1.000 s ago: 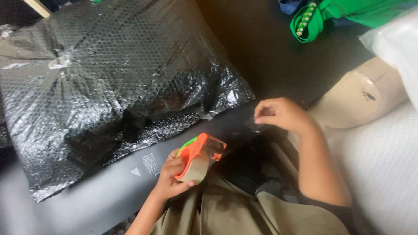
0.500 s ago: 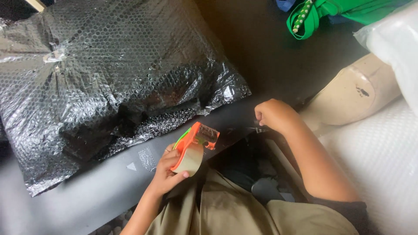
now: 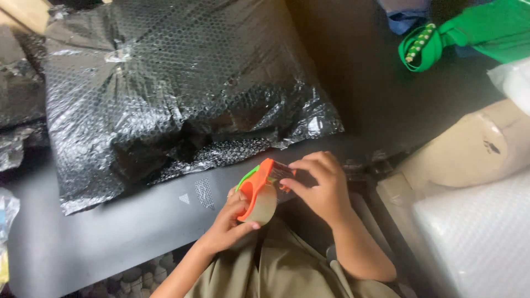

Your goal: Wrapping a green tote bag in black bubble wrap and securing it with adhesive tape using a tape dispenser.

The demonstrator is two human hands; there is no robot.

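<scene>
Dark grey bench (image 3: 127, 232) fills the lower left of the head view and carries a large parcel wrapped in black bubble wrap (image 3: 176, 94), which serves as the landmark. Just below the parcel's lower right corner, above the person's lap, sits an orange tape dispenser (image 3: 258, 190) with a green tab and a roll of brownish tape. Left hand (image 3: 231, 219) is curled around the roll from below, fingers closed on the dispenser body. Right hand (image 3: 320, 187) meets the dispenser from the right side, its fingertips pinched at the orange head where the tape end lies; whether tape is actually caught between them cannot be told. Olive-coloured trousers (image 3: 287, 270) show beneath both forearms. Right of the parcel, well apart from it, a green strap (image 3: 441, 41) with a row of pale beads lies on the dark surface. Below that strap rests a beige rounded bundle (image 3: 475, 149), and just below the bundle a white bubble-wrapped block (image 3: 480, 243). Left of the parcel, more crumpled black wrap (image 3: 16, 110) is partly in view.
</scene>
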